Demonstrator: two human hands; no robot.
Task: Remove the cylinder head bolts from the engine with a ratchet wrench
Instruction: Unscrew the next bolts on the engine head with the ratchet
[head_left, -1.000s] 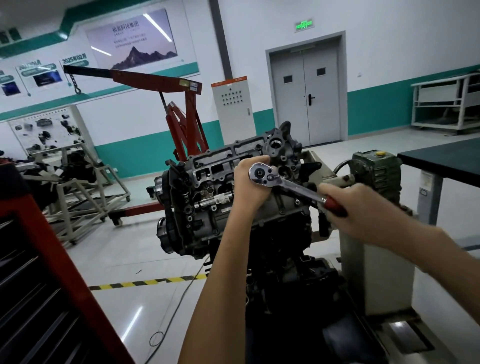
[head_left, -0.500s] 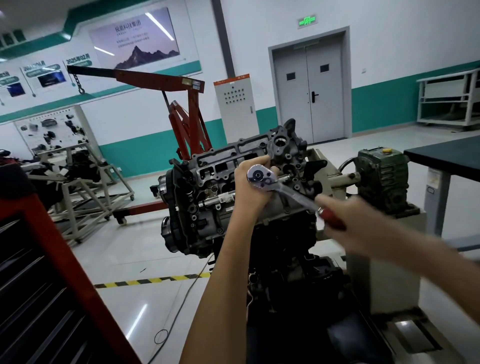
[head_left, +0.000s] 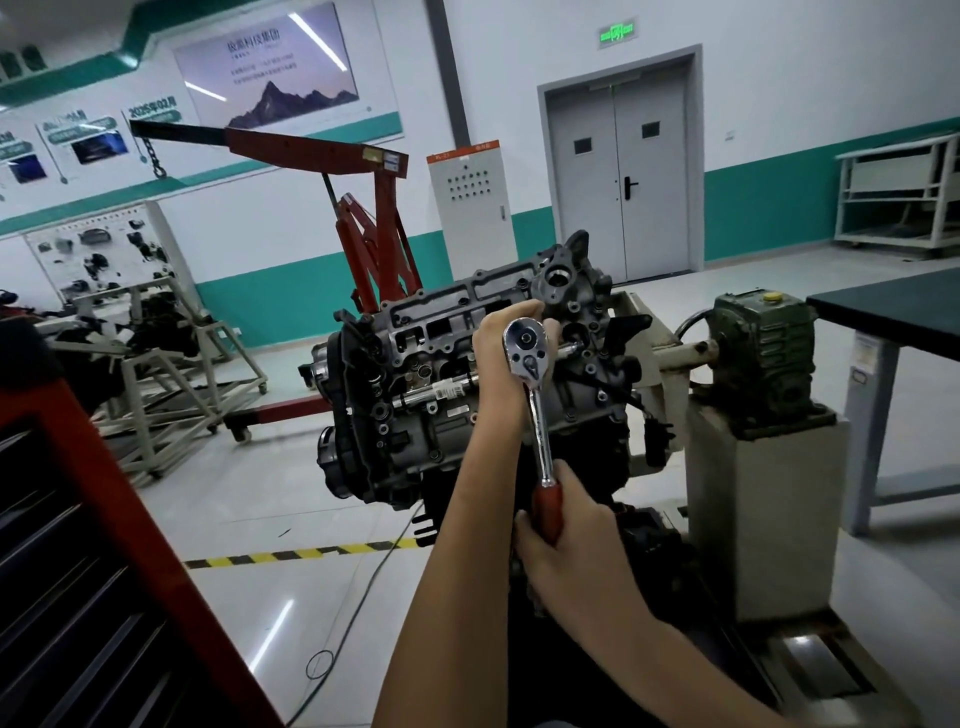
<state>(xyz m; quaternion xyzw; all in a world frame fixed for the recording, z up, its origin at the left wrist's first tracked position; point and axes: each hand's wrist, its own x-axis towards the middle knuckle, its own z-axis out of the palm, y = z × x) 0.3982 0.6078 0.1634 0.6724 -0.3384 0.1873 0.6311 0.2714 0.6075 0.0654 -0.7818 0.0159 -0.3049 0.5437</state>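
1. Swinging down: your ratchet wrench (head_left: 535, 405) handle, angled out to the right half a second ago, now hangs almost vertical.
2. Your right hand (head_left: 566, 540) has followed it and grips the red handle, low in front of the engine (head_left: 441, 374).
3. Your left hand (head_left: 498, 358) stays curled round the chrome ratchet head, at the cylinder head's upper right.
4. What the head seats on is hidden.

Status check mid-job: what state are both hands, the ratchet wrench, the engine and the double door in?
Left hand: holds the ratchet head against the engine.
Right hand: grips the red handle.
Ratchet wrench: head on the engine, handle pointing down.
Engine: tilted, top uncovered.
Double door: closed.
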